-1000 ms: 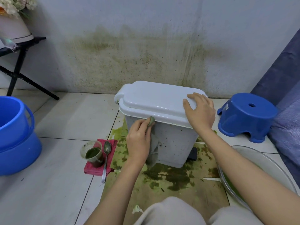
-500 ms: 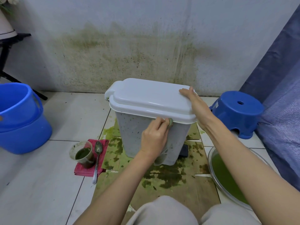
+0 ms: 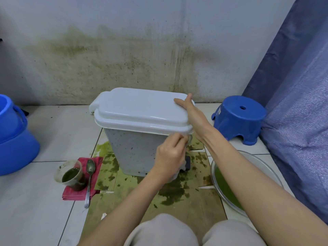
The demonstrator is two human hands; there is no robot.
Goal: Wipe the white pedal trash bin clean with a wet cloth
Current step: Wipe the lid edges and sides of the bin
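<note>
The white pedal trash bin (image 3: 134, 150) stands on stained cardboard in front of me, lid down, its front wall speckled with dark spots. My left hand (image 3: 170, 153) grips a grey wet cloth (image 3: 189, 139) and presses it against the bin's front near the right corner, just under the lid rim. Most of the cloth is hidden behind that hand. My right hand (image 3: 192, 112) rests with straight fingers on the lid's right end. The black pedal (image 3: 187, 163) shows low at the right.
Green-stained cardboard (image 3: 177, 194) covers the floor under the bin. A cup of green liquid (image 3: 72, 174) and a spoon (image 3: 89, 176) sit on a red cloth at left. Blue buckets (image 3: 14, 139) stand far left, a blue stool (image 3: 239, 119) right, a bowl of green liquid (image 3: 229, 189) near right.
My left hand has slid the cloth rightward along the bin's front, from the left part to the right corner. My right hand has shifted to the lid's right end.
</note>
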